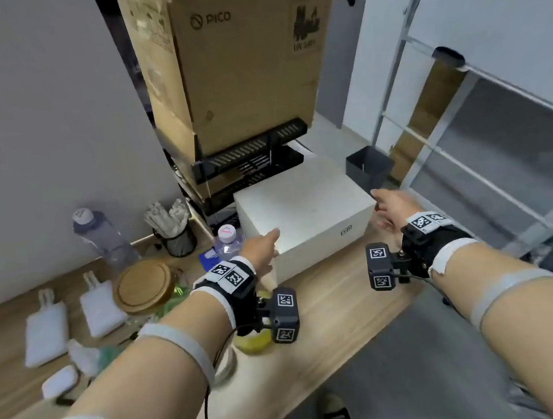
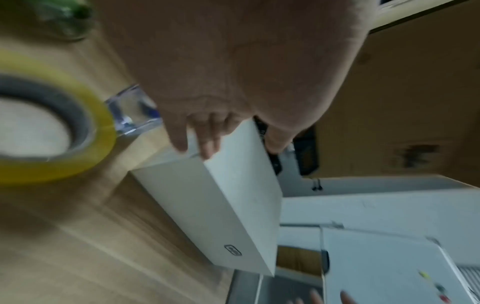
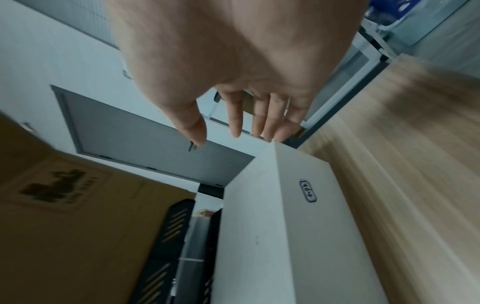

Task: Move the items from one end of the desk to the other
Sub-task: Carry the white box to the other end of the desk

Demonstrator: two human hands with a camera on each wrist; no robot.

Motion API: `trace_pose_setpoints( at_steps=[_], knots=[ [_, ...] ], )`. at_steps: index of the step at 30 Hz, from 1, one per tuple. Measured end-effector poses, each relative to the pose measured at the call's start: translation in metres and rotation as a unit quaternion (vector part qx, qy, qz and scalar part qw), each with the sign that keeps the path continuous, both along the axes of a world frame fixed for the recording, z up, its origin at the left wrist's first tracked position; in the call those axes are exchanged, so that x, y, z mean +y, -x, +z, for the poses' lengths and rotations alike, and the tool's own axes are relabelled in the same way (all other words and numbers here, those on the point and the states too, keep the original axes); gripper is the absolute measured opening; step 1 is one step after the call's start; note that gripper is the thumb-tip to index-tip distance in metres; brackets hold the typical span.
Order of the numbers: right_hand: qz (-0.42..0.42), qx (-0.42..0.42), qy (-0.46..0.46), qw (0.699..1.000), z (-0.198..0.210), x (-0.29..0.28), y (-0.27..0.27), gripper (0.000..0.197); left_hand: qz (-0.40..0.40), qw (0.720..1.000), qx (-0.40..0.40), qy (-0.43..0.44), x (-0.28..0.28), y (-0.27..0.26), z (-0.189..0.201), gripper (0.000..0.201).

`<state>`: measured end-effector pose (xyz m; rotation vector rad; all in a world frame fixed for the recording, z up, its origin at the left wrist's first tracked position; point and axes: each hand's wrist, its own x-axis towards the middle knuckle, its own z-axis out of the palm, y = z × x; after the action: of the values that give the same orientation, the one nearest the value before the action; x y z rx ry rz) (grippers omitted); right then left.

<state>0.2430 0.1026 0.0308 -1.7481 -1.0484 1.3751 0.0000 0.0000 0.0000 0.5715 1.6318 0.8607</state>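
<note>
A large white box (image 1: 306, 212) stands on the wooden desk (image 1: 317, 308), in front of black trays. My left hand (image 1: 265, 245) is at its near left corner: the thumb lies over the top edge and straight fingers (image 2: 182, 139) touch the left side of the white box (image 2: 221, 205). My right hand (image 1: 385, 209) hovers by the box's right end with fingers spread. In the right wrist view the right hand (image 3: 233, 131) is just past the far corner of the box (image 3: 272, 226), holding nothing. Whether it touches the box is unclear.
A yellow tape roll (image 1: 252, 344) lies under my left wrist. A small water bottle (image 1: 228, 240), a wooden-lidded jar (image 1: 144, 286), a pen cup (image 1: 176, 236) and white pouches (image 1: 46, 333) crowd the left. A cardboard box (image 1: 245, 68) tops the black trays (image 1: 252, 158). A black bin (image 1: 368, 166) stands behind.
</note>
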Motion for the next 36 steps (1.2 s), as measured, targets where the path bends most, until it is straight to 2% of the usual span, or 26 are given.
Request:
trace_pose_setpoints(
  at_steps=[3, 5, 7, 8, 10, 12, 14, 16, 19, 23, 29, 34, 36],
  knots=[
    [0.003, -0.039, 0.008, 0.999, -0.024, 0.032, -0.014, 0.018, 0.082, 0.991, 0.103, -0.038, 0.020, -0.010, -0.022, 0.048],
    [0.018, -0.025, 0.027, 0.999, -0.044, 0.053, -0.022, 0.021, 0.161, 0.972, 0.168, -0.044, 0.026, -0.015, -0.036, 0.034],
    [0.042, -0.016, 0.063, 0.997, -0.057, 0.071, -0.026, 0.040, 0.213, 0.951, 0.223, -0.031, 0.031, -0.020, -0.046, 0.022],
    [0.045, 0.004, 0.086, 0.995, -0.060, 0.077, -0.026, 0.048, 0.235, 0.947, 0.216, -0.016, 0.033, -0.020, -0.052, 0.031],
    [0.054, 0.045, 0.112, 0.991, -0.073, 0.089, -0.027, 0.045, 0.255, 0.957, 0.137, 0.009, 0.035, -0.017, -0.068, 0.074],
    [0.062, 0.085, 0.133, 0.986, -0.083, 0.095, -0.026, 0.047, 0.241, 0.968, 0.070, 0.011, 0.038, -0.014, -0.091, 0.091],
    [0.045, 0.132, 0.153, 0.978, -0.095, 0.101, -0.025, 0.060, 0.249, 0.969, -0.006, 0.003, 0.039, -0.016, -0.102, 0.088],
    [0.030, 0.144, 0.171, 0.974, -0.103, 0.105, -0.024, 0.068, 0.257, 0.962, -0.091, -0.004, 0.036, -0.022, -0.103, 0.086],
    [0.060, 0.190, 0.208, 0.958, -0.106, 0.106, -0.019, 0.063, 0.268, 0.952, -0.149, -0.015, 0.036, -0.023, -0.107, 0.087],
    [0.115, 0.224, 0.221, 0.942, -0.112, 0.116, -0.019, 0.052, 0.246, 0.952, -0.180, -0.038, 0.042, -0.026, -0.103, 0.073],
    [0.089, 0.206, 0.207, 0.952, -0.118, 0.121, -0.020, 0.070, 0.237, 0.951, -0.192, -0.058, 0.040, -0.031, -0.096, 0.082],
    [0.077, 0.245, 0.210, 0.943, -0.117, 0.114, -0.017, 0.060, 0.252, 0.944, -0.204, -0.054, 0.041, -0.034, -0.092, 0.081],
    [0.083, 0.252, 0.199, 0.943, -0.113, 0.113, -0.017, 0.063, 0.264, 0.938, -0.219, -0.040, 0.040, -0.034, -0.090, 0.079]
  ],
)
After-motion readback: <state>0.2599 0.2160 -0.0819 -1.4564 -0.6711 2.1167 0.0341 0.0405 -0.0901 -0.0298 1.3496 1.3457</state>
